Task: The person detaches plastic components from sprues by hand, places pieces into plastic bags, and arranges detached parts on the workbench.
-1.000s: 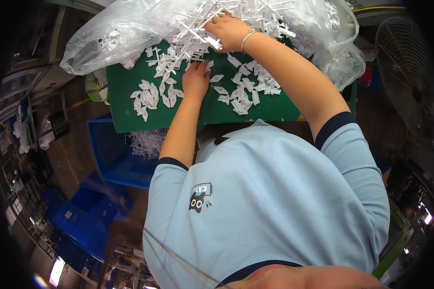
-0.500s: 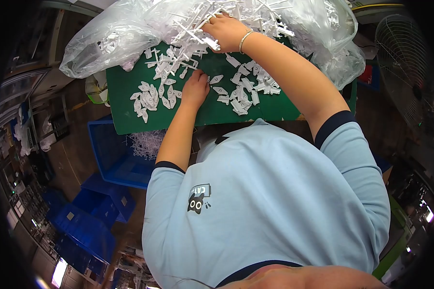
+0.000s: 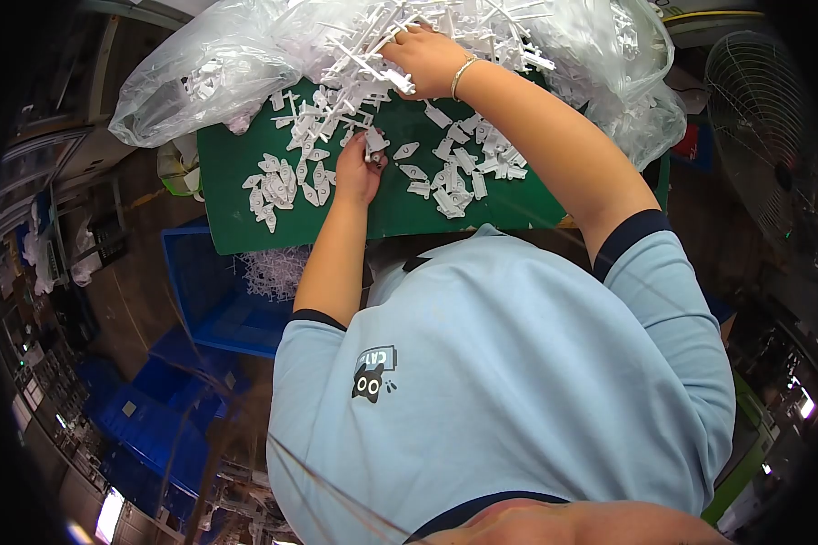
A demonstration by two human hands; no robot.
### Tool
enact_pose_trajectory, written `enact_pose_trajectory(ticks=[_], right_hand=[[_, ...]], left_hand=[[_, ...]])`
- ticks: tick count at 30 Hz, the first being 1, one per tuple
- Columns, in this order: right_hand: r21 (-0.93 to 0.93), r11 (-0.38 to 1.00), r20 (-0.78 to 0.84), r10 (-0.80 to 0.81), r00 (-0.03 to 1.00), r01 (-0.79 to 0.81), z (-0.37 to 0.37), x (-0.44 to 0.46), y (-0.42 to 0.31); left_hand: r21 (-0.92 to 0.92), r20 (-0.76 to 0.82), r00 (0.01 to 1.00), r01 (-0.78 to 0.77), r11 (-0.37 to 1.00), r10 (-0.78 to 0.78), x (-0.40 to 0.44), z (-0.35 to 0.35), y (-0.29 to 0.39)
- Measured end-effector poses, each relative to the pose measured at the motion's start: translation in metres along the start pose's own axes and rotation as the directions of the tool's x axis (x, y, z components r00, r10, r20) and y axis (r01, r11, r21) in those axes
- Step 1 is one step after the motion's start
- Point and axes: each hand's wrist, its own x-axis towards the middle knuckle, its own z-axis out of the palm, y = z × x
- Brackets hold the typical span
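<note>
My left hand (image 3: 358, 171) is over the green table (image 3: 336, 227), fingers curled round a white plastic part (image 3: 374, 141). At the top, my right hand (image 3: 427, 64) reaches into the heap of white plastic pieces (image 3: 364, 50); its fingertips are hidden among them, so its grip cannot be made out. Left of my left hand lies a group of flat white diamond-shaped parts (image 3: 274, 186). Another group of white parts (image 3: 459, 173) lies to its right, below my right forearm.
Clear plastic bags with white parts stand at the table's back left (image 3: 209, 82) and back right (image 3: 636, 100). A blue bin (image 3: 218, 322) holding thin white scraps is below the table's left edge. A fan (image 3: 759, 118) stands at the right.
My left hand has drawn back from the heap toward me and turned over, and a white part now shows in its fingers. My right hand has hardly moved.
</note>
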Motion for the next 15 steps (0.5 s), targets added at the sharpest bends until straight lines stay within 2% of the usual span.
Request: enact_pose_trajectory(ticks=[1, 2, 4, 9, 11, 12, 13, 14, 15], right_hand=[[0.002, 1.000, -0.002, 0.000, 1.000, 0.000, 0.000, 0.001, 0.000], [0.002, 1.000, -0.003, 0.000, 1.000, 0.000, 0.000, 0.001, 0.001], [0.000, 1.000, -0.003, -0.013, 1.000, 0.013, 0.002, 0.001, 0.002], [0.009, 1.000, -0.013, -0.013, 1.000, 0.013, 0.000, 0.000, 0.001], [0.013, 1.000, -0.020, -0.012, 1.000, 0.012, 0.000, 0.001, 0.001], [0.008, 1.000, -0.012, -0.009, 1.000, 0.009, -0.001, 0.001, 0.001], [0.003, 1.000, -0.005, -0.007, 1.000, 0.007, -0.001, 0.001, 0.001], [0.003, 1.000, -0.005, -0.006, 1.000, 0.006, 0.000, 0.001, 0.001], [0.005, 1.000, -0.007, -0.005, 1.000, 0.005, 0.001, 0.001, 0.002]], left_hand=[[-0.301, 0.068, 0.995, 0.085, 0.950, -0.068, -0.004, -0.001, 0.003], [-0.300, 0.068, 0.995, 0.084, 0.950, -0.067, -0.006, -0.003, 0.005], [-0.406, 0.419, 0.906, 0.240, 0.882, -0.054, -0.012, -0.007, 0.007], [-0.281, 0.484, 0.867, 0.280, 0.918, -0.116, -0.020, 0.011, 0.015], [-0.223, 0.387, 0.896, 0.321, 0.920, -0.219, -0.014, 0.018, 0.011], [-0.223, 0.387, 0.896, 0.322, 0.920, -0.220, -0.013, 0.025, 0.010], [0.045, 0.265, 0.933, 0.238, 0.970, -0.241, -0.011, 0.034, 0.007], [0.319, 0.142, 0.964, 0.169, 0.933, -0.223, -0.011, 0.048, 0.007], [0.556, 0.088, 0.979, 0.107, 0.825, -0.186, -0.012, 0.062, 0.008]])
